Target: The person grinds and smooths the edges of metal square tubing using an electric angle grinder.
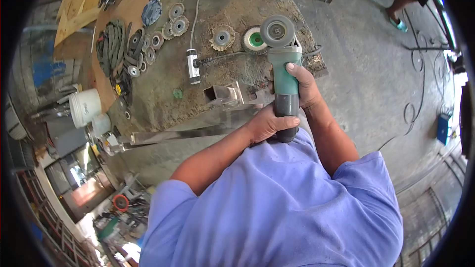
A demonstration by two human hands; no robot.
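Note:
An angle grinder (pixel 286 81), green at the front and black at the rear, is held upright against my body with its grey disc (pixel 277 30) at the top. My left hand (pixel 271 122) is wrapped round the black rear handle. Higher up, my right hand (pixel 303 83) grips the green body, thumb on top. Beyond the disc lies a white wheel with a green centre (pixel 255 39), beside a flap wheel (pixel 222 37). A square metal tube (pixel 222 94) rests at the table's near edge, left of the grinder.
The worn worktable (pixel 163 89) carries a power socket block (pixel 193 66) with a cable, several discs (pixel 178 25), a blue cloth (pixel 152 12) and dark straps (pixel 111 42). A white bucket (pixel 85 109) stands left. Another person's legs (pixel 403 7) and a blue box (pixel 444 128) are at right.

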